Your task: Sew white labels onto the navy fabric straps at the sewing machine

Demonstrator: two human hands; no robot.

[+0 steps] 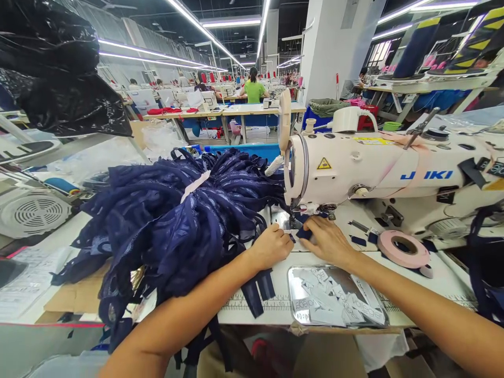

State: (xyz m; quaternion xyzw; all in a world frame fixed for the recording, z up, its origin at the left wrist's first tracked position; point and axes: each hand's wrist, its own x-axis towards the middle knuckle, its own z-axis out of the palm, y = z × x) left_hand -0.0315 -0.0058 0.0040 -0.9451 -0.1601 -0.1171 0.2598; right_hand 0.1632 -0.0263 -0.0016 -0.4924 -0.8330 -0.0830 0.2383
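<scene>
While both forearms reach in from the bottom edge, a metal tray (294, 294) of printed fabric labels (334, 299) sits nearest the camera on the white counter (441, 281), just beside a printed ruler strip (255, 304) along the front edge. Two dark navy straps (258, 289) hang over that ruler, between the arms.

Just beyond, the left hand (271, 245) rests curled on the counter, its grip pressed together on the navy fabric at its fingertips. The right hand (326, 240) lies flat beside it, fingers pinching a small navy fabric piece (304, 232) that sits directly under the needle (292, 220) of the sewing machine (378, 168). The two hands are close together, almost touching, with the fabric piece between them.

To the left of the hands, a large heap of navy lace garments (177, 220) covers much of the counter and spills over its front edge; a white paper tag (196, 185) lies on top of it. To the right, a roll of pink tape (403, 249) lies flat on the counter beneath the arm of the white machine, with a few small navy scraps (359, 240) near it.

Farther left, a round white fan grille (33, 212) sits low, and a black plastic bag (59, 73) hangs above. In the distance, a person in a green shirt (254, 90) sits with back turned at another counter, under long rows of ceiling lights (205, 31).
</scene>
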